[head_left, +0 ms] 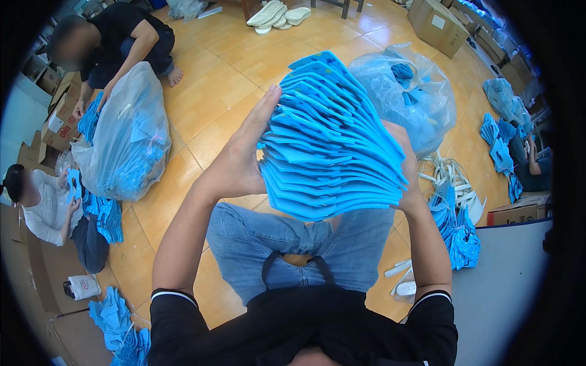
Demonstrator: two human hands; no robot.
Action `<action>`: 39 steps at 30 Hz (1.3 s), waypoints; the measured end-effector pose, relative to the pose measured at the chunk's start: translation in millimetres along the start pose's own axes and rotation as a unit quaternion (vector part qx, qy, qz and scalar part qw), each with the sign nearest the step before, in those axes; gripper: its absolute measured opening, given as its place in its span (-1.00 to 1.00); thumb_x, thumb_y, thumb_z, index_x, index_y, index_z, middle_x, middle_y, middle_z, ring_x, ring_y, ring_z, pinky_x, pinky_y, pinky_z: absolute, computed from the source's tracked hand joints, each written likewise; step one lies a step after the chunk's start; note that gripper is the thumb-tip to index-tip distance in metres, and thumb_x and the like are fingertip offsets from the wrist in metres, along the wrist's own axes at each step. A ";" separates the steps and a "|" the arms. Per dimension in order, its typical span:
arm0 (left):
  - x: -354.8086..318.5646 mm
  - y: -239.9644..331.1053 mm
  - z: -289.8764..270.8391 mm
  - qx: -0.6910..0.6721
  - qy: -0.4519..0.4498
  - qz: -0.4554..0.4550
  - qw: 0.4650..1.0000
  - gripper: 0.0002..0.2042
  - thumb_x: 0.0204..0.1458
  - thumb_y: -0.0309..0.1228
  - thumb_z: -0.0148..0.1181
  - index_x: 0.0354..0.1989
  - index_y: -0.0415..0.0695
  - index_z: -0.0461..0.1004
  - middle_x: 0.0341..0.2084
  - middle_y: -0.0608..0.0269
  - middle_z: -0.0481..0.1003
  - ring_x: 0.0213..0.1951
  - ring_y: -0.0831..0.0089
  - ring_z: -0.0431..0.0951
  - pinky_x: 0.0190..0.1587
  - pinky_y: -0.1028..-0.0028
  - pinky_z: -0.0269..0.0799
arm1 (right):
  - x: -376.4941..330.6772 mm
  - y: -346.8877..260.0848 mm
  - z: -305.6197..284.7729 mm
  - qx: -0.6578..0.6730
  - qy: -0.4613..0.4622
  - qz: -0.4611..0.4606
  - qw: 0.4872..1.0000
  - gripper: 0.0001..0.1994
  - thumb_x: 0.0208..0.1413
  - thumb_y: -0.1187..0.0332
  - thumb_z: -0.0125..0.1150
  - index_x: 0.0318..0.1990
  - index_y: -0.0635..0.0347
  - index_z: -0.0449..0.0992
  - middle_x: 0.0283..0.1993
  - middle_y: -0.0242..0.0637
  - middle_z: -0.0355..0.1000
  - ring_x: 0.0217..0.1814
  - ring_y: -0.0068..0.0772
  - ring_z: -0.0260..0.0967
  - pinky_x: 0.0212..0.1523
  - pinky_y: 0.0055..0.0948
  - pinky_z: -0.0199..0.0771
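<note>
Between my two hands is a thick stack of bright blue, flat, cut foam-like pieces (332, 146), held up above my lap. The pieces fan out in layers, and the top one carries small darker and yellowish marks. My left hand (244, 158) presses the stack's left side, thumb pointing up along its edge. On the opposite side my right hand (405, 155) grips it, with most of its fingers hidden behind the layers. Beyond my right forearm lies a bundle of similar blue pieces (455, 235), beside a tangle of white straps (448, 174).
Clear plastic bags of blue pieces stand ahead right (421, 116) and left (131, 131). Two people work at the left, another at the right edge. White soles (274, 15) and a cardboard box (436, 24) lie farther off. More blue bundles (116, 320) sit at lower left.
</note>
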State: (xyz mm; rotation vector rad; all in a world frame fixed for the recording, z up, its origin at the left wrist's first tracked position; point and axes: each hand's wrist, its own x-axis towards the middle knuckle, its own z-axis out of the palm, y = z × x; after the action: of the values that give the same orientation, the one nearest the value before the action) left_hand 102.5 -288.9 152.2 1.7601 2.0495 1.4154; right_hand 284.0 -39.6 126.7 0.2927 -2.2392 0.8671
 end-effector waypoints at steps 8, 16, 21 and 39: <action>0.0 0.0 0.8 -0.010 0.003 -0.003 1.000 0.10 -0.21 -0.44 0.54 0.51 -0.11 -0.12 0.46 -0.10 -0.01 0.43 0.04 0.12 0.39 0.22 0.16 | -0.9 -0.4 1.5 -0.013 0.014 -0.018 1.000 -0.22 -0.16 0.28 0.59 0.23 0.21 0.27 0.23 0.01 0.34 0.34 0.03 0.30 0.31 -0.12 0.28; 0.6 -2.0 3.4 -0.010 0.013 0.012 1.000 0.11 -0.22 -0.48 0.53 0.51 -0.11 -0.12 0.45 -0.07 0.03 0.42 0.06 0.15 0.38 0.22 0.18 | -0.4 -0.4 2.7 0.019 0.017 -0.016 1.000 -0.19 -0.20 0.25 0.61 0.23 0.20 0.28 0.22 -0.02 0.35 0.34 0.04 0.28 0.37 -0.06 0.20; 1.8 -1.9 4.6 -0.005 0.019 0.031 0.999 0.11 -0.22 -0.49 0.53 0.51 -0.10 -0.12 0.44 -0.06 0.05 0.41 0.07 0.17 0.37 0.22 0.20 | 0.4 -2.7 0.9 0.004 0.014 -0.019 1.000 -0.21 -0.20 0.23 0.61 0.21 0.18 0.30 0.22 -0.02 0.36 0.34 0.05 0.28 0.37 -0.02 0.20; -3.9 -3.7 8.2 -0.015 0.027 0.044 0.999 0.16 -0.27 -0.32 0.59 0.51 -0.10 -0.12 0.48 -0.12 -0.09 0.47 0.00 0.02 0.42 0.17 0.06 | 4.4 -13.7 -13.8 -0.069 0.019 -0.072 0.995 -0.31 -0.14 0.27 0.52 0.19 0.14 0.32 0.18 -0.07 0.41 0.31 0.06 0.33 0.35 0.13 0.20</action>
State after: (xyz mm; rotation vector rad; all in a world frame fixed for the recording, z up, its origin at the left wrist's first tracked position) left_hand 106.0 -287.1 143.2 1.8413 1.9881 1.5261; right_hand 294.2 -40.6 143.9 0.3636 -2.2006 0.6339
